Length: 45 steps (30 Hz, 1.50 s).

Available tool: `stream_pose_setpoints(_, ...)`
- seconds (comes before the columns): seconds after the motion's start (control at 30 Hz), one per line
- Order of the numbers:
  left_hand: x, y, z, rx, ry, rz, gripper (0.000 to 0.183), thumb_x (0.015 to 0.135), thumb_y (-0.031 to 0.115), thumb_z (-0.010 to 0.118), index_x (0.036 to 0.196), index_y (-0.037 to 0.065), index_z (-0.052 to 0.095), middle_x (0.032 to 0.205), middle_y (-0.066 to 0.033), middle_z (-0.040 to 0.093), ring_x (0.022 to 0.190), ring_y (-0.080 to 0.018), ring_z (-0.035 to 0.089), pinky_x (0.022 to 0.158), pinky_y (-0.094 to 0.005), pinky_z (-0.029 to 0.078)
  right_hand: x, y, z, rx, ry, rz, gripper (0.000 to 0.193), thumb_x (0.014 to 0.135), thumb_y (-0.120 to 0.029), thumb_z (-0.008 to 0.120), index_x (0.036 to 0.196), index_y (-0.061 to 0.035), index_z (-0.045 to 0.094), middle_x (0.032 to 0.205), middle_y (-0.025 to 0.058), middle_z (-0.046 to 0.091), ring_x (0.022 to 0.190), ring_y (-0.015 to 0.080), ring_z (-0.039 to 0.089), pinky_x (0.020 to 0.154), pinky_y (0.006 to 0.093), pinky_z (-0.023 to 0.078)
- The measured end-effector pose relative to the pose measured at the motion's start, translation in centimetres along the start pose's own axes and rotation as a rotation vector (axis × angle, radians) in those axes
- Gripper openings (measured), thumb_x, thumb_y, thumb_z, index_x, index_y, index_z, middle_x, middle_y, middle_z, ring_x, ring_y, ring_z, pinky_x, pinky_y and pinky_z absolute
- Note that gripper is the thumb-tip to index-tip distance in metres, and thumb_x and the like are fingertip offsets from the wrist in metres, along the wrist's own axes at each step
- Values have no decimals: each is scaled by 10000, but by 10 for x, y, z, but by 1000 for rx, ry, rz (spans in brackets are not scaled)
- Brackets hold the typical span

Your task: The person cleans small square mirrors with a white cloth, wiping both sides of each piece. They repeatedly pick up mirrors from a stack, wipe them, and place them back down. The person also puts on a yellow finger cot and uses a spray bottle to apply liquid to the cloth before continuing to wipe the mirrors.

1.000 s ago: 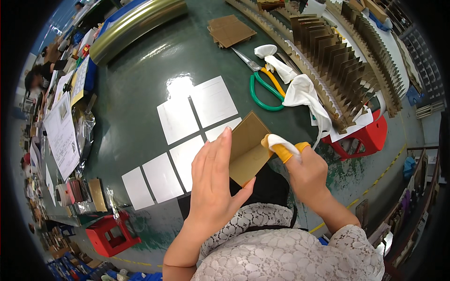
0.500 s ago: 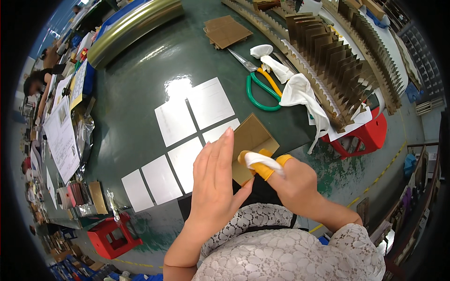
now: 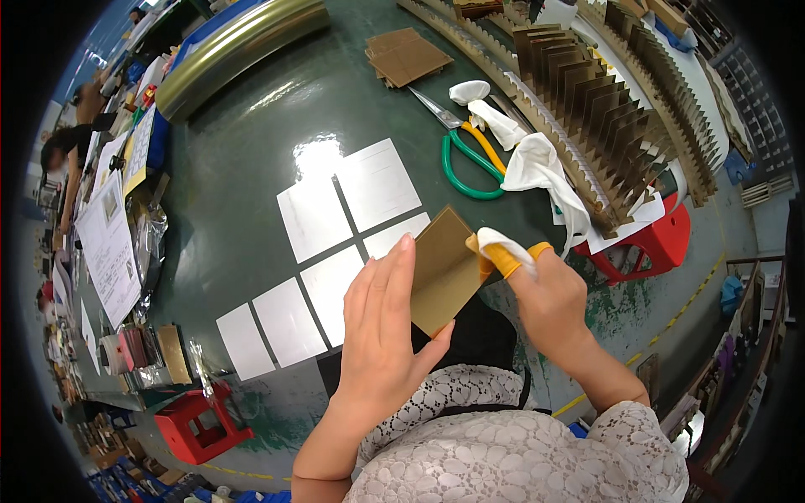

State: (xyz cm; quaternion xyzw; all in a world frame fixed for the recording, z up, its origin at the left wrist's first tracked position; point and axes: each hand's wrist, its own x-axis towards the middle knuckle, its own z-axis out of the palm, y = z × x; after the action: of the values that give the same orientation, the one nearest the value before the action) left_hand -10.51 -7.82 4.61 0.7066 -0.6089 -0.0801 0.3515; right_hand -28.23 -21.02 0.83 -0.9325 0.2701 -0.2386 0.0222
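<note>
A square gold-brown sheet [image 3: 444, 281] stands tilted at the table's near edge. My left hand [image 3: 377, 327] holds it, fingers stretched along its left side and thumb at its lower corner. My right hand [image 3: 545, 293] wears yellow finger covers and is closed on a white cloth [image 3: 499, 247], folded over the fingers. Those covered fingers are at the sheet's right edge; whether they touch it is hard to tell. Beyond my left hand lie several white square sheets [image 3: 312, 220] in rows on the dark green table [image 3: 226, 210].
Scissors [image 3: 474, 159] with green and orange handles lie beside white cloths [image 3: 537, 168]. Brown squares [image 3: 408, 57] are stacked farther back. Slotted racks [image 3: 579, 109] hold upright brown sheets at right. A gold roll [image 3: 243, 54] lies far left. Red stools [image 3: 205, 423] stand below the table edges.
My right hand has moved right with the cloth, from over the sheet's lower middle to its right edge, uncovering more of the surface. My left hand has barely moved.
</note>
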Motion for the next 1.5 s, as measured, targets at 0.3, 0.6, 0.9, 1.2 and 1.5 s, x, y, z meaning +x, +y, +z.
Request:
stream_pose_setpoints(0.3, 2, 3, 2, -8, -49, -39, 970, 668, 14, 805, 1481, -32, 278, 1355, -204, 484, 1190, -369, 492, 1048, -470, 366, 2, -17, -9, 113, -51, -86, 306, 763, -125, 655, 1062, -105, 718, 697, 50, 454, 588, 208, 526, 452, 322, 408)
stream_pose_setpoints(0.6, 1, 1, 3, 11, -52, 8, 964, 665, 20, 809, 1472, -44, 285, 1399, -202, 454, 1212, -369, 487, 1051, -472, 363, 6, -26, -4, 121, -35, -102, 270, 747, -139, 663, 1013, -107, 703, 707, 45, 430, 593, 202, 530, 478, 305, 440)
stream_pose_setpoints(0.9, -4, -3, 4, 4, -42, -19, 989, 641, 4, 824, 1474, -19, 293, 1435, -153, 456, 1193, -343, 494, 1010, -410, 398, 4, 0, 1, -12, -29, 27, 309, 807, -46, 610, 1098, -88, 706, 753, 76, 504, 574, 226, 562, 458, 331, 444)
stream_pose_setpoints(1.2, 0, 0, 5, -22, -78, 2, 956, 667, 19, 811, 1459, -60, 282, 1446, -205, 427, 1228, -378, 486, 1051, -482, 377, 6, -36, -6, 182, -43, -159, 282, 701, -163, 689, 978, -109, 697, 731, 38, 452, 607, 198, 537, 502, 298, 456)
stream_pose_setpoints(1.5, -3, -1, 1, -5, -70, 40, 940, 694, 61, 810, 1456, -73, 276, 1461, -221, 408, 1245, -378, 489, 1076, -512, 364, 9, -12, -1, 30, -34, -43, 187, 744, -138, 674, 925, -95, 692, 732, 56, 430, 598, 212, 540, 454, 319, 423)
